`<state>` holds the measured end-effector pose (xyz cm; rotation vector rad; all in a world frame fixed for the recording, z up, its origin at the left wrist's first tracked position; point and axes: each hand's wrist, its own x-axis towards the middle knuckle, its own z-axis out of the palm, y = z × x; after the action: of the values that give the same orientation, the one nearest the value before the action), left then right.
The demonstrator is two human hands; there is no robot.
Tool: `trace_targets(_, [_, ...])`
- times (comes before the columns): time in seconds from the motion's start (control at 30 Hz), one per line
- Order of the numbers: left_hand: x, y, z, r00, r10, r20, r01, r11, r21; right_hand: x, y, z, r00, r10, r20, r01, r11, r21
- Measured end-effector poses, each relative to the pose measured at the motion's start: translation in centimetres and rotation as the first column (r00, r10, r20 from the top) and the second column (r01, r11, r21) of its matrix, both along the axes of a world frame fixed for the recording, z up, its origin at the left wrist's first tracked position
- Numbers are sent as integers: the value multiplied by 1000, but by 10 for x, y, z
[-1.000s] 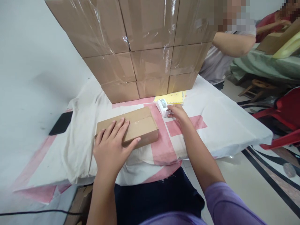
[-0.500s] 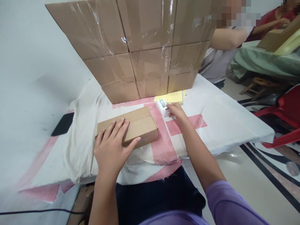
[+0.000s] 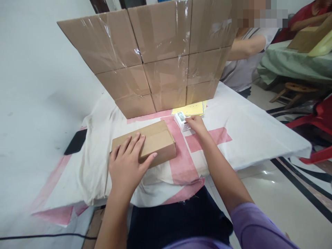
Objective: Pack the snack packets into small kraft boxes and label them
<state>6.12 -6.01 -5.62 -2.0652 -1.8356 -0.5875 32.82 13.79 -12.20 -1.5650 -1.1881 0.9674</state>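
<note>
A closed brown cardboard box point(image 3: 158, 138) lies at a slant on the cloth-covered table. Over its left part rests my left hand point(image 3: 127, 159), open, with fingers spread on the lid and the thumb along the near edge. To the right of that box stands a small white box point(image 3: 182, 121) with a greenish picture on top. My right hand point(image 3: 195, 123) is closed in a pinch at the small box's right edge; the fingertips are partly hidden. Just behind it lie yellow printed sheets point(image 3: 190, 109), partly under the stacked cartons.
Taped brown cartons point(image 3: 166, 76) form a wall at the table's back. A black phone-like slab point(image 3: 75, 141) lies at the left by the wall. Across the table's right corner a person point(image 3: 249, 48) works. A red chair point(image 3: 316, 121) and a wooden stool point(image 3: 293, 91) stand at right.
The view has tilted up slightly and shifted everything a little right and down. Both hands keep nearly the same places on the two boxes.
</note>
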Motion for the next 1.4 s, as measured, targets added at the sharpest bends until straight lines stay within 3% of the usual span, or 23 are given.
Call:
trace_targets(0.17, [3, 1, 0, 1000, 20, 12, -20, 1000, 0, -3, 3, 5, 1000, 20, -13, -21, 997, -71])
trace_targets(0.7, [6, 1, 0, 998, 45, 37, -45, 999, 2, -6, -10, 17, 934, 2, -358, -79, 976, -201])
trace_targets(1.17, [6, 0, 0, 999, 51, -12, -51, 998, 39, -4, -16, 6, 894, -35, -447, -44, 985, -165])
trace_targets(1.4, [5, 0, -5, 999, 40, 1, -40, 995, 93, -7, -28, -5, 880, -4, -474, -31, 997, -64])
